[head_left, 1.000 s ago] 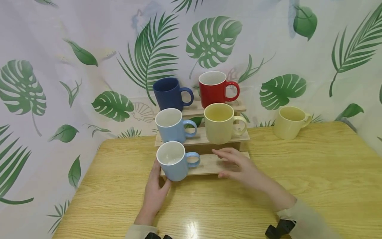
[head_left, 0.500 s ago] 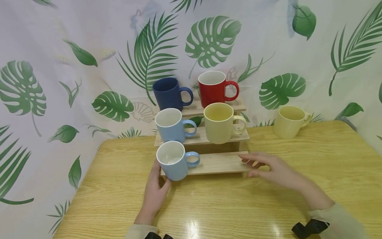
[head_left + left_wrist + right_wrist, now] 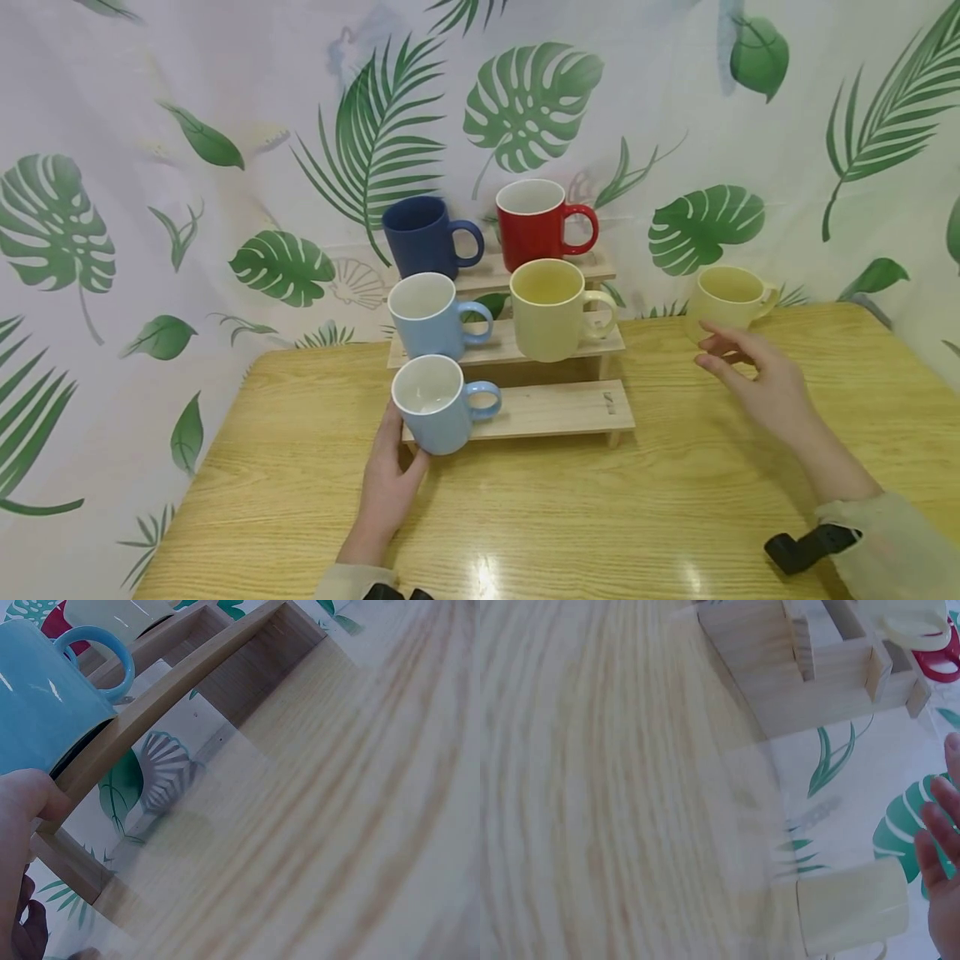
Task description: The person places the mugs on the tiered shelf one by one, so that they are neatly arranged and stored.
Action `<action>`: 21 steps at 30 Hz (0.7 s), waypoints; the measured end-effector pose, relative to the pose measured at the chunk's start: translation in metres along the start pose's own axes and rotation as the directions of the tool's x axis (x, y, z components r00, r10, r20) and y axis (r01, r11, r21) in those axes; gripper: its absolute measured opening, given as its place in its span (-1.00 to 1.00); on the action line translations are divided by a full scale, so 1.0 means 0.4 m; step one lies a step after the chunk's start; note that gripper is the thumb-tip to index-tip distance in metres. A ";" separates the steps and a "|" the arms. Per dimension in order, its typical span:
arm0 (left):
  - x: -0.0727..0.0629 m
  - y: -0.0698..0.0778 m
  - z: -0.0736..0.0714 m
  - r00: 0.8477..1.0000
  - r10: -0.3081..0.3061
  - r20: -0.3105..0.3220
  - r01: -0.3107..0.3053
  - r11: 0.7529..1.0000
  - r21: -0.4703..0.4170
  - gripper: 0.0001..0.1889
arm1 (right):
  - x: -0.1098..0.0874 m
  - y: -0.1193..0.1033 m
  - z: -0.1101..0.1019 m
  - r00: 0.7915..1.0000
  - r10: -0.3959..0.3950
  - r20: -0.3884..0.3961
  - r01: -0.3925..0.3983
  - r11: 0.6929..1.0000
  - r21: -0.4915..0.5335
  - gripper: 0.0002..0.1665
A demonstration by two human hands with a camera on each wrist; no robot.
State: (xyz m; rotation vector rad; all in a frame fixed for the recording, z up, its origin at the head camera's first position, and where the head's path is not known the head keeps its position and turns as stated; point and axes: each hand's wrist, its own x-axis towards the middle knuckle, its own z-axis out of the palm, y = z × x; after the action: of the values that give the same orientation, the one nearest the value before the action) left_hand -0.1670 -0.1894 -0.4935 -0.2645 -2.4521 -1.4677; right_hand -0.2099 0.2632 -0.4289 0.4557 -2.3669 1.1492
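My left hand point(image 3: 390, 483) grips the left end of the bottom step of a wooden display rack point(image 3: 555, 410); the left wrist view has its thumb at the board's edge and its other fingers, partly hidden, beside the leg. Just above the thumb, a light blue mug point(image 3: 45, 697) stands on that step, handle to the right. My right hand point(image 3: 768, 383), fingers loosely bent and holding nothing, is in front of a pale yellow mug point(image 3: 727, 296) on the table. In the right wrist view this mug point(image 3: 855, 906) stands apart from the fingers.
On the middle step are another light blue mug point(image 3: 427, 317) and a yellow mug point(image 3: 547, 312). The top step bears a dark blue mug point(image 3: 420, 240) and a red mug point(image 3: 532, 225). A leaf-patterned cloth point(image 3: 285, 167) hangs behind the wooden table point(image 3: 562, 517).
My right hand has moved right and away from the bottom step, over to the pale yellow mug on the table. The left hand and the mugs have stayed in place.
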 end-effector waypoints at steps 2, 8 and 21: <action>-0.001 0.000 0.000 1.000 0.002 -0.001 -0.002 1.000 0.005 -0.11 | 0.000 0.011 -0.002 0.997 -0.003 -0.074 0.002 1.000 -0.015 -0.48; -0.004 0.004 -0.001 1.000 0.006 -0.003 -0.006 0.999 0.032 -0.09 | 0.013 0.049 -0.016 0.990 -0.006 -0.142 -0.016 0.989 -0.150 -0.50; -0.003 0.013 -0.005 1.000 0.008 0.000 -0.008 1.000 0.011 -0.08 | 0.072 0.146 -0.054 0.971 0.130 -0.202 -0.171 0.964 -0.202 -0.36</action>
State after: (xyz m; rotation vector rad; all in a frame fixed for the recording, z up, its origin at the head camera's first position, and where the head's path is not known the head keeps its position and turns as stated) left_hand -0.1639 -0.1887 -0.4885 -0.2720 -2.4551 -1.4502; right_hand -0.2565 0.3125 -0.4391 0.0881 -2.3577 0.9352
